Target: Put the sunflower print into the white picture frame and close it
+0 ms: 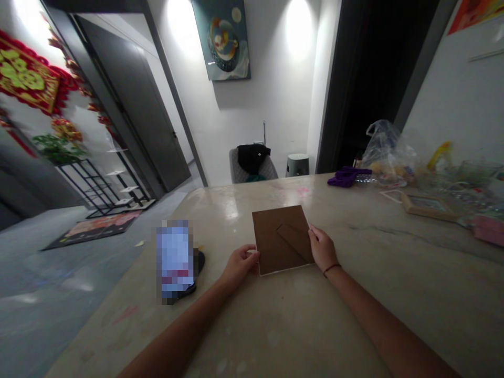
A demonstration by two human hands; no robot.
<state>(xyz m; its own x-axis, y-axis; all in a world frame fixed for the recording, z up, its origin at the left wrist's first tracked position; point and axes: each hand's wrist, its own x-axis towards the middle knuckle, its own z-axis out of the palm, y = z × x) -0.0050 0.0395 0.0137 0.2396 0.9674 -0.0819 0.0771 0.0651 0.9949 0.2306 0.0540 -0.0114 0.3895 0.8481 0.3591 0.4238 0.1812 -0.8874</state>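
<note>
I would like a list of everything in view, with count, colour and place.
brown cardboard frame back: one, brown, flat between the hands
cream stone table: one, cream, across the foreground
blurred rectangular object: one, pale blue, on a black item, table's left
small wooden frame: one, tan, table's right
crumpled purple cloth: one, purple, far table edge
clear plastic bag: one, clear, far right on table
grey chair: one, grey, beyond the table
pale green stool: one, pale green, beside the chair
teal painting: one, teal, back wall
red-and-gold wall hanging: one, red and gold, left wall
left hand: one, at the frame back's left edge
right hand: one, at its right edge
</note>
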